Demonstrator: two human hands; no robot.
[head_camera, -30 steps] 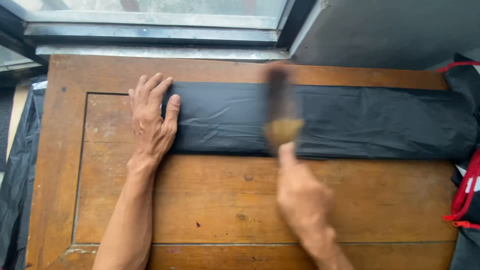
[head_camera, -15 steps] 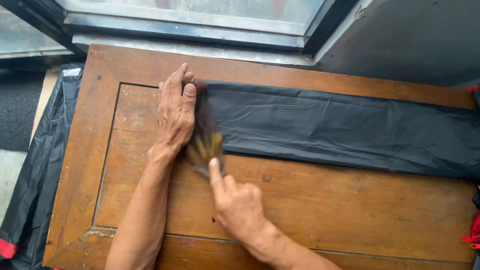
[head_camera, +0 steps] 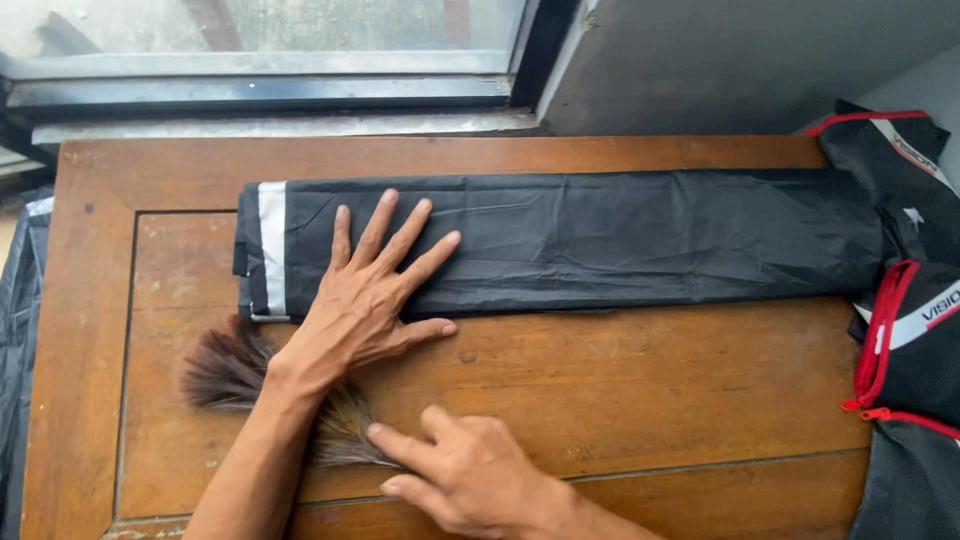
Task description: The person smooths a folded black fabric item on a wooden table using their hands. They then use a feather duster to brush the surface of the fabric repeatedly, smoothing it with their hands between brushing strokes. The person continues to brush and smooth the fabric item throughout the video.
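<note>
The folded black cloth (head_camera: 600, 240) is pinned flat along the far side of the wooden surface (head_camera: 640, 400) by the left hand (head_camera: 375, 300), fingers spread. A brush (head_camera: 235, 375) is pinched by the right hand (head_camera: 465, 475), bristles passing under the left wrist. Strokes are best kept light, with the cloth held taut. 1 white band (head_camera: 272, 245) marks the cloth's left end; black bags (head_camera: 915, 330) with red zips lie at right

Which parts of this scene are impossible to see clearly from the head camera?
- Brush: its middle is hidden under the left forearm, its handle under the right hand.
- Black fabric: the part under the left hand is covered.
- Bag: cut off by the right edge.
- Outside the window: blurred.
</note>
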